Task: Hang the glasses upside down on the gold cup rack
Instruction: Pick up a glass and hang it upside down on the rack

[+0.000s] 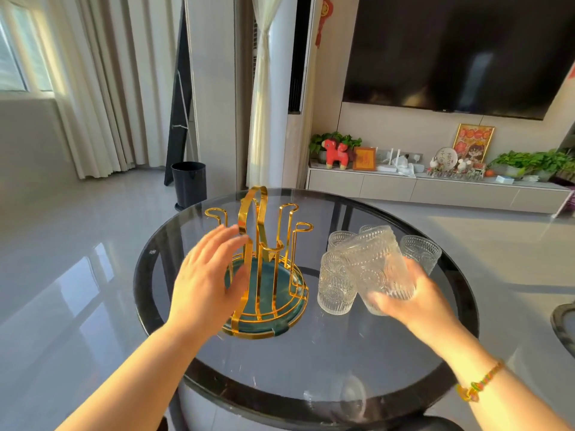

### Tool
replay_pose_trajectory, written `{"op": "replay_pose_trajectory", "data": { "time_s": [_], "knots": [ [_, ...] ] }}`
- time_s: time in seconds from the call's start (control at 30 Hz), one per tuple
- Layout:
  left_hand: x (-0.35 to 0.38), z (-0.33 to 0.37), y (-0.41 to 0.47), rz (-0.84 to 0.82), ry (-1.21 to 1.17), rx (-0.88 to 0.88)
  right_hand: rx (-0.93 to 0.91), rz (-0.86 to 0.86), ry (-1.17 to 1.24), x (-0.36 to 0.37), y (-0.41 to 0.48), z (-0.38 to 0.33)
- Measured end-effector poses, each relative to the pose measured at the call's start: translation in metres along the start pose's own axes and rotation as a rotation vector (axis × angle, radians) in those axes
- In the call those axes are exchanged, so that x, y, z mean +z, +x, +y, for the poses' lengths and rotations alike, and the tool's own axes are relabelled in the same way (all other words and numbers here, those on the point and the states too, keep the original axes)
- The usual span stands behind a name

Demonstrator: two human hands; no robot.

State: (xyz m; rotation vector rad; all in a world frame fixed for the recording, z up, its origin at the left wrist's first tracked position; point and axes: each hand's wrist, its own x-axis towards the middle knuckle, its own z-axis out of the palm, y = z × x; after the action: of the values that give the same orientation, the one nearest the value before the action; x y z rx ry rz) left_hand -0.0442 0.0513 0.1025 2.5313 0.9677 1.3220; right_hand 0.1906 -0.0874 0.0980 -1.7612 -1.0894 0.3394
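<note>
The gold cup rack point(264, 231) with a green round base stands at the middle left of the round glass table point(311, 353); its prongs are bare. My left hand point(208, 275) hovers open just in front of the rack's left side, fingers spread. My right hand point(413, 300) grips an embossed clear glass point(376, 262), lifted and tilted above the table to the rack's right. Several more clear glasses stand upright behind and beside it, one point(334, 287) nearest the rack, another point(420, 250) at the far right.
The table's dark rim point(146, 275) curves around on all sides. A dark bin point(189, 183) stands on the floor beyond the table. A low TV cabinet point(435, 188) with ornaments and plants runs along the back right wall.
</note>
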Motion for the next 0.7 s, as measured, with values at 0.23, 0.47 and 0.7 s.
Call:
{"op": "replay_pose_trajectory", "data": {
  "time_s": [0.23, 0.47, 0.7],
  "knots": [
    [0.011, -0.026, 0.023, -0.180, 0.132, -0.063, -0.036, -0.067, -0.166, -0.011, 0.026, -0.032],
    [0.017, -0.037, 0.029, -0.205, 0.195, -0.084, -0.062, -0.100, -0.259, -0.012, 0.054, -0.065],
    [0.012, -0.034, 0.029, -0.220, 0.150, -0.140, -0.118, -0.144, -0.348, 0.008, 0.079, -0.089]
  ]
}}
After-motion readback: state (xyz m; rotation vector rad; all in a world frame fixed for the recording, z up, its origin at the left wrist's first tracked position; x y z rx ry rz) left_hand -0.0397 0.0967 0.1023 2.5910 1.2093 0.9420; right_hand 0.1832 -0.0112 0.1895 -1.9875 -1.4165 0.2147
